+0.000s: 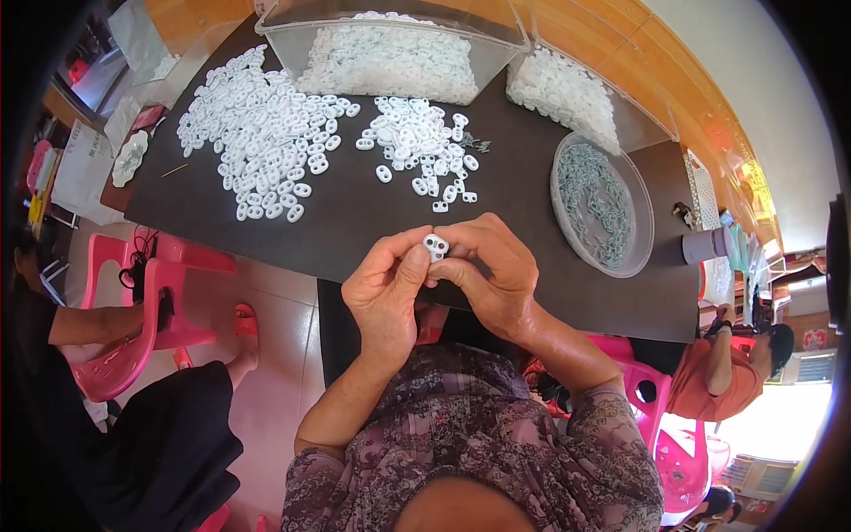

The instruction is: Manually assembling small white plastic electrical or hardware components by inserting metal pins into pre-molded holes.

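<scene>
A small white plastic piece with two round holes (435, 247) is pinched between both my hands, just over the near edge of the dark table. My left hand (388, 282) grips its left side between thumb and fingers. From the right, my right hand (490, 275) closes on it, thumb and fingertips together; whether it also holds something smaller is hidden. Beyond my hands lies a small heap of similar white pieces (417, 133). A larger heap of white oval two-holed pieces (266, 133) spreads to the left. Some loose grey screws or pins (476, 143) lie beside the small heap.
A clear round tub (631, 253) of small grey metal parts stands at right. Two clear bins of white pieces (386, 62) (567, 93) line the back. A purple cup (706, 246) is far right. People sit on both sides, near pink chairs (168, 310).
</scene>
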A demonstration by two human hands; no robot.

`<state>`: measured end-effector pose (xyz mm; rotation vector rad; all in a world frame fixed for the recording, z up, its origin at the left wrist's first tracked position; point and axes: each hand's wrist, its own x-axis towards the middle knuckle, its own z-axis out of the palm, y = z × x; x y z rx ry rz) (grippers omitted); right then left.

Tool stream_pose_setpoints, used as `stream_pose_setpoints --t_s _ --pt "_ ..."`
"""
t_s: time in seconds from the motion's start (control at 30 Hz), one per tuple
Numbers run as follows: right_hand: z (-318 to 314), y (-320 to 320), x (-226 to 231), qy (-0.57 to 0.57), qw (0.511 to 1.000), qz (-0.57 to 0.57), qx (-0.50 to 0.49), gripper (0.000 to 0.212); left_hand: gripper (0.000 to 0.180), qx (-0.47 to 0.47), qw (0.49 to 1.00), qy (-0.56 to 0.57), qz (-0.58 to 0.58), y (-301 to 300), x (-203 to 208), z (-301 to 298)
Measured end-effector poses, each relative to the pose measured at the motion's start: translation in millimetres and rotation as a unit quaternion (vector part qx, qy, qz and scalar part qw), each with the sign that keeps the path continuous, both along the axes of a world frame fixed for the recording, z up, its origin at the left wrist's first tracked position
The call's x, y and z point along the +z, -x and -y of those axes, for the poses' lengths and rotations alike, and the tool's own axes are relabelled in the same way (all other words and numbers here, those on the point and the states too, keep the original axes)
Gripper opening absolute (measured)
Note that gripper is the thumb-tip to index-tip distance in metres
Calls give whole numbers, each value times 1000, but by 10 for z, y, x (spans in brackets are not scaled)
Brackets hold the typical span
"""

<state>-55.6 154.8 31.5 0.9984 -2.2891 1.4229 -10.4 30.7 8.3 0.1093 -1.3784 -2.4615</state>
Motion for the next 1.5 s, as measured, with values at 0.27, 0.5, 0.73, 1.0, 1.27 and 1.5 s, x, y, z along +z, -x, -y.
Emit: stream_pose_setpoints --t_s 0.27,0.5,0.73,1.0,1.27,1.5 --pt "74 -82 -23 51 999 -9 -14 30 23 64 991 102 -54 -34 -40 -46" --pt "180 -161 -86 52 996 -63 -46 28 25 88 993 56 -63 -66 -75 -119" --pt "202 -194 -65 60 995 -75 -41 25 27 84 994 14 -68 -118 -38 -124" --pt "233 -187 -112 82 989 -114 -40 24 23 120 983 82 -113 -122 -63 -136" --pt "278 -213 -113 75 990 -114 -46 31 19 119 988 63 -82 -137 -82 -129" --pt "276 -205 -136 76 989 -120 -49 28 19 103 989 69 -83 -149 -92 -110"
